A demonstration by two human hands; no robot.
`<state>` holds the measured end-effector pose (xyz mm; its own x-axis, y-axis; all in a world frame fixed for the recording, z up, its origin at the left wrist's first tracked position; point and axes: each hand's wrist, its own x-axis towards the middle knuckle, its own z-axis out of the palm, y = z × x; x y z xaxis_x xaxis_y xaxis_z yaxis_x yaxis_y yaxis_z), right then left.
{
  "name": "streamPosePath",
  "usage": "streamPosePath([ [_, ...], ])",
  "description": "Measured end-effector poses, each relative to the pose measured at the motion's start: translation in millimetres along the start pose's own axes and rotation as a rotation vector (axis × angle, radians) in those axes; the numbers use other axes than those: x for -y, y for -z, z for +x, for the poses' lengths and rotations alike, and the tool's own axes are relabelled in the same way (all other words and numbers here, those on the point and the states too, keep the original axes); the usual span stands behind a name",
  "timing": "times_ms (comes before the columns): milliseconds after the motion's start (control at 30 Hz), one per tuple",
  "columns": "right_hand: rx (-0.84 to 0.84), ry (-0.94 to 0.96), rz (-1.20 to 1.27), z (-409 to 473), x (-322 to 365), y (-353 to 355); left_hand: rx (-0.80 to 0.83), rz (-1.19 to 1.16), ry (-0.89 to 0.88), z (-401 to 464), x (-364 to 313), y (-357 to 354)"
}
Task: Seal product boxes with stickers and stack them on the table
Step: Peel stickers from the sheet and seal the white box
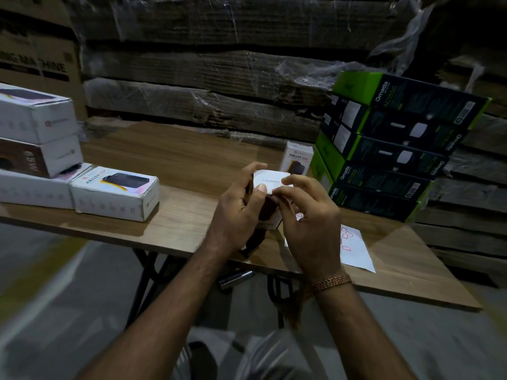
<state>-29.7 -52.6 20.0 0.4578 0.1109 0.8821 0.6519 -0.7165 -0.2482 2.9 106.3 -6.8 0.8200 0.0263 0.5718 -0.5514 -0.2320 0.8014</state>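
Observation:
My left hand (238,207) grips a small white product box (270,181) upright above the wooden table (178,165), thumb on its top flap. My right hand (310,215) pinches at the box's top edge with thumb and forefinger; whether a sticker sits under the fingertips is hidden. A white sticker sheet (354,248) with red stickers lies on the table under my right hand. Another white box (297,157) labelled Halley 20K stands upright just behind. A matching box (115,193) lies flat at the left, beside a stack of white boxes (35,144).
A tilted stack of green and black boxes (389,149) fills the table's right rear. Shrink-wrapped cardboard stacks (219,78) rise behind the table. A brown carton (35,61) stands at the far left. The table's front edge runs under my forearms.

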Motion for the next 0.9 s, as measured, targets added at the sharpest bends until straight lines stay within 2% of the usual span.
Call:
streamPosePath([
  [533,0.11,-0.063,0.036,6.9,-8.6,-1.6,0.004,-0.062,0.031,1.8,-1.9,1.2],
  [667,0.032,-0.133,0.173,7.2,-7.4,-3.1,0.003,-0.058,0.033,1.4,-2.8,0.6],
  [900,0.051,-0.051,0.049,7.4,-9.2,-8.4,0.017,-0.08,0.049,2.3,-1.5,1.7],
])
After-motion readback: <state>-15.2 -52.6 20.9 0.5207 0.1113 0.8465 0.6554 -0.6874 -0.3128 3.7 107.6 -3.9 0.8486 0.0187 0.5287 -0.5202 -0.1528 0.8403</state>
